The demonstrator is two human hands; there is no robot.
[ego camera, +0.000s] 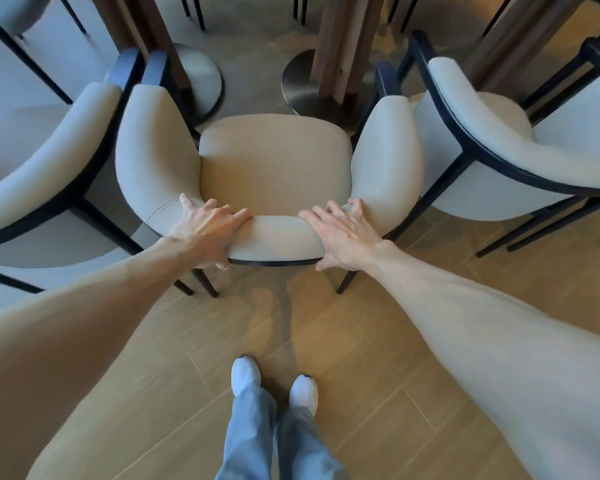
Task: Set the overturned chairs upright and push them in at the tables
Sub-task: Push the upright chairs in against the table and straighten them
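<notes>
Cream-upholstered, the armchair [274, 168] stands upright facing the wooden table pedestal [343, 46], left hand [208, 233] and right hand [340, 237] with fingers wrapped over its padded backrest, which looks soft yet sturdy enough to push.

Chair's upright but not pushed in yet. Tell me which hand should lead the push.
Neither clearly: left hand and right hand both grip the middle chair backrest, evenly spaced. Push with both, straight toward the table base; one-handed, it would likely swing into a neighbouring chair.
</notes>
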